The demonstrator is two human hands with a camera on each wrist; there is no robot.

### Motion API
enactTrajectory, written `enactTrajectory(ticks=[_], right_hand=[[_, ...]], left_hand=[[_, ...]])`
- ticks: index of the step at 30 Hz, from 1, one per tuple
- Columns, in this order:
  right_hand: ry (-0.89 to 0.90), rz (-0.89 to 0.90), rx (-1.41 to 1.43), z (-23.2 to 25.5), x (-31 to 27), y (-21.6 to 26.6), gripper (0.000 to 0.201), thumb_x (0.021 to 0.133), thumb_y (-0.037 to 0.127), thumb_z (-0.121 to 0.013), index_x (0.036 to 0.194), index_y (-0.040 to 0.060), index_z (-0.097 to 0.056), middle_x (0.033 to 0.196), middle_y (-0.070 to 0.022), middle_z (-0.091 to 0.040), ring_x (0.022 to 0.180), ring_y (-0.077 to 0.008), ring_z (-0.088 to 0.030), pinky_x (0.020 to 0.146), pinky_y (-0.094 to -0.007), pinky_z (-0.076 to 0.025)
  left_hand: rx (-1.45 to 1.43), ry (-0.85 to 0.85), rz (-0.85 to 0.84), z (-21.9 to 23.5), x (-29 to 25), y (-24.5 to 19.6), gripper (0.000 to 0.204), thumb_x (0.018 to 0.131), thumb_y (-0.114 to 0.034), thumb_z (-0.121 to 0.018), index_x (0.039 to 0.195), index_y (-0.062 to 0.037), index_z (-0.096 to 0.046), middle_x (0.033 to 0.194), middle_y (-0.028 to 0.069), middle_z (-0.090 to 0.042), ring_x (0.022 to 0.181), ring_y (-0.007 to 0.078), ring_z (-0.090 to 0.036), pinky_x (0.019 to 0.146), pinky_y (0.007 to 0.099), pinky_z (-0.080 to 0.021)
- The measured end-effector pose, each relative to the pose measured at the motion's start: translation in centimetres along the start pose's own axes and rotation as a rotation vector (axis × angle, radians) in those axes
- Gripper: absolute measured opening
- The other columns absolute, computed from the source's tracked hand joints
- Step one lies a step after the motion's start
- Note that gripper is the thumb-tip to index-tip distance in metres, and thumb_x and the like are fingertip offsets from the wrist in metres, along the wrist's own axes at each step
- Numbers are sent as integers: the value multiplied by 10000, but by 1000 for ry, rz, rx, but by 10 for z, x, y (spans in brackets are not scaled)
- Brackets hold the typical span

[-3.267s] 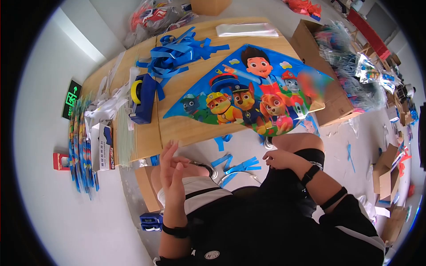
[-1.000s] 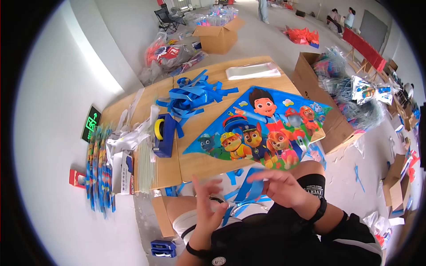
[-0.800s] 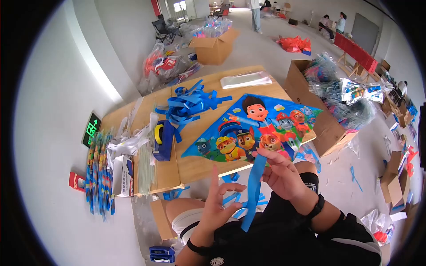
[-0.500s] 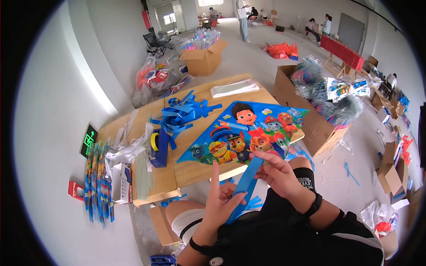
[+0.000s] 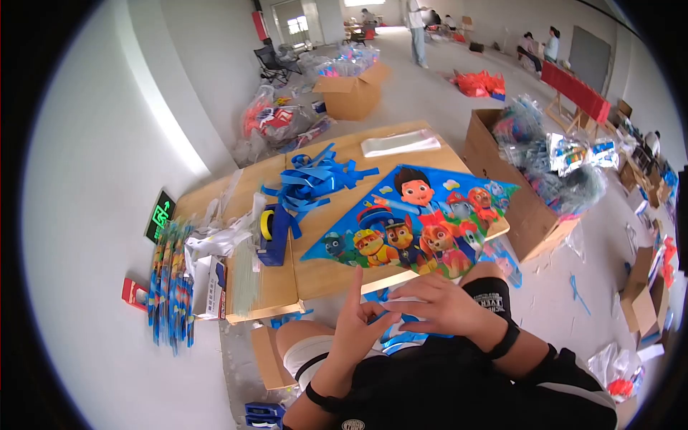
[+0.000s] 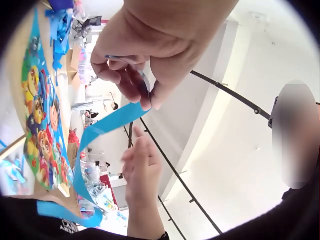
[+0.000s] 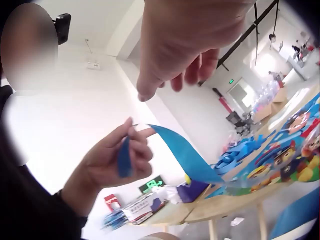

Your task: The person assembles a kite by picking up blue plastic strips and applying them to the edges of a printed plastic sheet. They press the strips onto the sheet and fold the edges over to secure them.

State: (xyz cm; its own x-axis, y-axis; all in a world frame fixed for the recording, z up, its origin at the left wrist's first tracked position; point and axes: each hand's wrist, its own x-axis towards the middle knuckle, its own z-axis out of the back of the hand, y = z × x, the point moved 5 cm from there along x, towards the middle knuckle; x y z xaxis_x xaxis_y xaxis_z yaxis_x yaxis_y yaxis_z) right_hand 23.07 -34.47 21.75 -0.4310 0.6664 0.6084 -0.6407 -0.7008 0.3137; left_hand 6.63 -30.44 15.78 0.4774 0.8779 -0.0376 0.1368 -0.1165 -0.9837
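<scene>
The blue ribbon [image 6: 112,120] hangs above the person's lap, just off the surface's [image 5: 315,276] near edge. The left hand's [image 5: 351,326] grip pinches it between thumb and fingers; the right hand's [image 5: 441,304] grip is released, its bent fingers near the ribbon. Beyond them, a printed sheet [image 5: 423,233] lies towards the surface's right corner. Left of it stands a tape dispenser [image 5: 272,247], with a ribbon heap [image 5: 315,183] behind, and plastic sleeves [image 5: 401,143] lie by the far edge.

bright pale daylight, washed-out window glare, curved fisheye edges, dark corners
</scene>
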Motion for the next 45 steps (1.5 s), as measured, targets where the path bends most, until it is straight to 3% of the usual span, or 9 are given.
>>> enactTrajectory(ticks=[12,14,21,24,29,31,36,41,45], right_hand=[[21,-143,285,-36,-17,-17,161,835,131,-760,986,98,-713,816,-64,-659,735,-209,-650,656,-299,-510],[122,-642,776,-53,-29,-33,77,912,96,-681,979,59,-681,809,-26,-661,694,-113,-620,633,-265,-482],[201,-1100,1298,-86,-55,-59,111,979,131,-608,980,22,-633,816,23,-620,698,-33,-554,616,-217,-449],[247,-1019,1226,-84,-53,-56,142,976,164,-625,971,22,-624,841,1,-652,756,-51,-601,671,-215,-478],[397,-893,1119,-78,-44,-51,204,957,205,-663,1027,17,-627,897,-42,-681,840,-105,-651,779,-250,-516],[101,-698,786,-57,-28,-49,258,935,209,-694,1096,16,-633,949,-65,-684,891,-143,-663,852,-293,-519],[125,-709,917,-57,-32,-59,203,915,179,-720,1021,24,-643,948,-56,-675,864,-123,-656,828,-280,-517],[77,-854,947,-62,-47,-68,165,927,161,-710,956,29,-615,942,-32,-649,839,-102,-633,806,-267,-512],[-221,-651,1328,-53,-47,-66,111,965,115,-652,1010,32,-591,1123,-71,-603,1018,-134,-596,899,-300,-491]], left_hand=[[31,-11,-102,34,2,22,1050,841,-37,-757,1589,-60,-22,885,21,-634,824,81,-589,698,202,-433],[303,-75,-264,37,1,13,1106,805,-90,-789,1587,-42,-9,1058,56,-634,966,131,-593,790,234,-436],[627,-22,-435,8,9,-14,1125,749,-122,-810,1570,7,-51,1131,136,-660,975,252,-640,904,319,-472],[531,26,-390,8,16,-1,1114,779,-23,-778,1585,-41,-9,1177,123,-633,1033,191,-616,897,307,-482],[481,-207,-261,18,22,8,1023,818,13,-728,1590,-60,-61,844,51,-671,801,104,-643,733,223,-499],[464,-196,-225,14,20,0,1016,823,4,-730,1590,-63,-68,814,40,-652,764,97,-626,712,221,-495],[474,-67,-114,0,15,-1,1035,822,-25,-753,1593,-77,-64,755,17,-605,665,70,-568,656,210,-476],[642,-134,-220,0,13,1,745,828,-94,-745,1486,-21,-403,1078,91,-629,1013,161,-574,932,309,-432],[13,-137,-76,19,14,14,496,943,-297,-626,1365,-52,-540,1319,106,-510,1116,193,-516,656,221,-536]])
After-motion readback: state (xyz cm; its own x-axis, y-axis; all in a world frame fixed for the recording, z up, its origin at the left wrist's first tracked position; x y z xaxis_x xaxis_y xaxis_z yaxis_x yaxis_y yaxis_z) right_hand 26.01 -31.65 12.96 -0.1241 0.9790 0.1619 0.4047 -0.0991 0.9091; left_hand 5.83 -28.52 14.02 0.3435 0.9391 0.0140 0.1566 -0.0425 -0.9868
